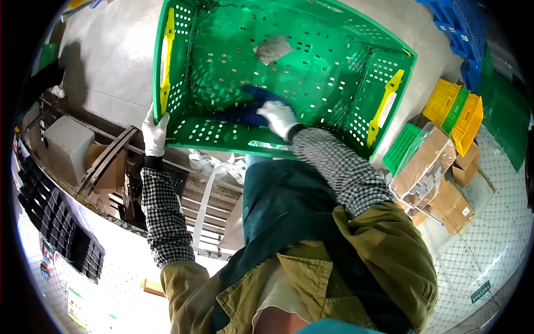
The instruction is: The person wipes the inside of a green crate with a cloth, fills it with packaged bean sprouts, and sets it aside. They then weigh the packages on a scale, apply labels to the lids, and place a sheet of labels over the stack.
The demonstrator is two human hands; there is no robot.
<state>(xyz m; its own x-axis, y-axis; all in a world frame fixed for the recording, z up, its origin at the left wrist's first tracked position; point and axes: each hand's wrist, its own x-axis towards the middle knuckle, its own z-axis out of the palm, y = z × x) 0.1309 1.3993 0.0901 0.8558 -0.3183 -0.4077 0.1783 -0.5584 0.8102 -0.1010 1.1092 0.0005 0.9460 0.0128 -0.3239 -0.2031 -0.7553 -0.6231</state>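
Observation:
A large green plastic crate (317, 72) with perforated walls and yellow handle strips is tilted in front of me, its inside facing me. My left hand (154, 132), in a white glove, is closed on the crate's near left corner. Inside the crate, my white-gloved right hand (278, 118) is closed on a dark blue cloth (242, 114), low against the near wall. Part of the cloth is blurred, and the fingers are partly turned away. A greyish torn patch (272, 49), perhaps a label, sticks to the crate's bottom.
On the right stand yellow crates (453, 114), cardboard boxes (425, 156) and a stack of blue crates (459, 33). A wooden pallet (208, 209) lies by my legs, with a white box (69, 142) to its left. Black grid trays (53, 222) sit farther left.

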